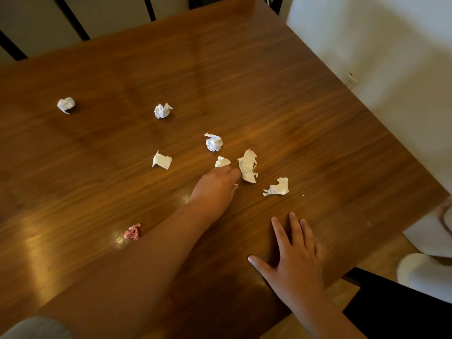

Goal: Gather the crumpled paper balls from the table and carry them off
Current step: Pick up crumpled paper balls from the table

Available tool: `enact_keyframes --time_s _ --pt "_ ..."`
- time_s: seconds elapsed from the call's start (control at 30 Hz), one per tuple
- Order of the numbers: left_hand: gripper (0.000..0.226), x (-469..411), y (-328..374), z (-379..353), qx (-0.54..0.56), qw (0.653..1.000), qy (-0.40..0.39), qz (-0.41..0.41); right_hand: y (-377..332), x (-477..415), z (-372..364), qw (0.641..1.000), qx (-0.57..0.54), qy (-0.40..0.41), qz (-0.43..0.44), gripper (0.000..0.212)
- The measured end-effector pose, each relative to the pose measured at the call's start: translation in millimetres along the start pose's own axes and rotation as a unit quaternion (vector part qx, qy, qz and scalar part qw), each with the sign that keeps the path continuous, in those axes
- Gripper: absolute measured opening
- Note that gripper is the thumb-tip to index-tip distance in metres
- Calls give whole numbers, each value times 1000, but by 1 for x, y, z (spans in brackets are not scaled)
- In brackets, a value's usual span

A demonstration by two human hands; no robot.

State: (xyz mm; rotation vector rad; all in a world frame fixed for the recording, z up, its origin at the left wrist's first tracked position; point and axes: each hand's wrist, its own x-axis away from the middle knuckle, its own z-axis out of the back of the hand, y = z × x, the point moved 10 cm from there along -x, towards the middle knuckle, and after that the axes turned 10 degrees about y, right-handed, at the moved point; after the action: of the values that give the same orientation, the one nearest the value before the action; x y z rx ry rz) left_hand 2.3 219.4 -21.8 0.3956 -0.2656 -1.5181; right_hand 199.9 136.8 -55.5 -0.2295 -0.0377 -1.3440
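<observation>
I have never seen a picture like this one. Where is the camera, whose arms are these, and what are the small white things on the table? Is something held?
There is one picture, taken by a wide-angle camera worn on a person's head, looking forward and down. So the two bare arms belong to that person; there is no machine.

The surface is a brown wooden table. On it lie seven white crumpled paper balls, for example the far one, and one small pink ball near the left arm.

The left hand reaches out to two white balls; its fingertips are at them, but it does not yet grip anything. The right hand lies flat and open on the table and holds nothing.
</observation>
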Motion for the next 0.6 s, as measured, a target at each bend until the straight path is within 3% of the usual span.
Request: enact_keyframes --time_s 0.17,0.23,0.43,0.6 --pt "64 -1 -26 6 28 992 20 122 1 0 -1 1000 -6 8 -3 101" --pt "68 -4 -38 5 22 984 6 175 1 0 -2 1000 -11 8 -5 101" --pt "30 -10 -42 8 -25 981 0 193 1 1 -1 1000 -10 13 -5 102" --pt "23 0 -34 11 -47 991 16 127 1 2 -3 1000 -5 14 -1 101"
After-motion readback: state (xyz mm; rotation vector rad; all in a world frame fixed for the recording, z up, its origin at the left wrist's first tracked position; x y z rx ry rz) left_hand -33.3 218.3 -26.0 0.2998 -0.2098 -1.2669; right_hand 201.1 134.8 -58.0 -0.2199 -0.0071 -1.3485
